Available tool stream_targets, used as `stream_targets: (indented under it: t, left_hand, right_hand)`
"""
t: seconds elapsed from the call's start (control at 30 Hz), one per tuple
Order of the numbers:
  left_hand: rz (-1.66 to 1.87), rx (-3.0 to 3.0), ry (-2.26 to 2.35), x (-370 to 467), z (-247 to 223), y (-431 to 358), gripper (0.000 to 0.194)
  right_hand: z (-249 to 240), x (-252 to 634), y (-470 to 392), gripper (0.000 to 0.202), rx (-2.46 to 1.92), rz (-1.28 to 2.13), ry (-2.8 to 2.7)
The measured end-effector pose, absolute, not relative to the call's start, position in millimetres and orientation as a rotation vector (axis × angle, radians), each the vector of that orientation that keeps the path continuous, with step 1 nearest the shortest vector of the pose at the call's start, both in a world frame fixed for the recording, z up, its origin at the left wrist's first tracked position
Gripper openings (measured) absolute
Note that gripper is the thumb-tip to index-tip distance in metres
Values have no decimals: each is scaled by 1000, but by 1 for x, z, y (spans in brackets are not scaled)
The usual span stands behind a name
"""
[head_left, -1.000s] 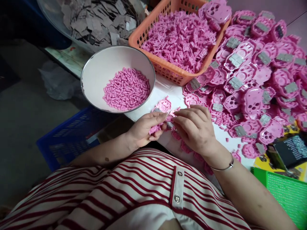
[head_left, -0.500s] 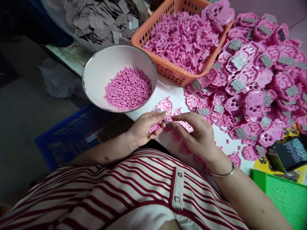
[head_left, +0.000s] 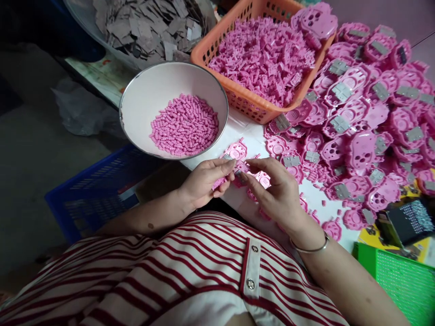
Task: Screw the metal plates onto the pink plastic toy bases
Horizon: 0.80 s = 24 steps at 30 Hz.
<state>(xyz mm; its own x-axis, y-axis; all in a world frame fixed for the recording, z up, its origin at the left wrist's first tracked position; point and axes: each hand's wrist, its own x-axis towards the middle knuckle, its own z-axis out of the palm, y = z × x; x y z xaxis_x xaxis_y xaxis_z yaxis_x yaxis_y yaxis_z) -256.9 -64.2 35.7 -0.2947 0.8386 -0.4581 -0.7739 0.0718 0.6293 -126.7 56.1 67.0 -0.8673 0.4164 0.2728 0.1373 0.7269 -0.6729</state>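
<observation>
My left hand (head_left: 204, 183) is closed, with small pink plastic parts (head_left: 219, 183) showing between its curled fingers and a pink piece near the thumb tip. Close beside it, my right hand (head_left: 277, 192) has thumb and index finger bent together at that piece; what lies between these fingertips is too small to make out. Beneath and behind the hands, pink molded casings (head_left: 237, 149) lie on the white table top (head_left: 251, 132). Left of them stands a cream bowl (head_left: 136, 106) with a pile of small ridged pink pieces (head_left: 185, 124) in it.
An orange basket (head_left: 249, 111) full of small pink parts stands behind. Pink casings with grey metal plates (head_left: 341, 90) are heaped at right. A clear tub (head_left: 81, 22) of grey-brown flat pieces, a blue crate (head_left: 91, 190), a green basket (head_left: 404, 276) and a black box (head_left: 408, 222) surround the table.
My right thumb and index finger have shifted slightly and stand a little farther apart at the piece. My left hand keeps its hold. The whole view has shifted slightly.
</observation>
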Motion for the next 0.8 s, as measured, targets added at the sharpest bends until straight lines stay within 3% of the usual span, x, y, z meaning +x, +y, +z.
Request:
stream_targets:
  t: [0.37, 0.47, 0.63, 0.8]
  left_hand:
    - [1550, 293, 1262, -258, 30, -68, 31]
    - [1577, 690, 1611, -259, 25, -73, 21]
    - [1381, 1698, 2172, -270, 11, -81, 28]
    - [1126, 1919, 2334, -277, 6, -80, 28]
  right_hand:
    - [69, -132, 57, 21, -391, 878, -2600]
    - [59, -140, 72, 22, -435, 652, -2621]
    - [40, -161, 99, 25, -583, 387, -2716]
    - [31, -172, 105, 26, -658, 368, -2773]
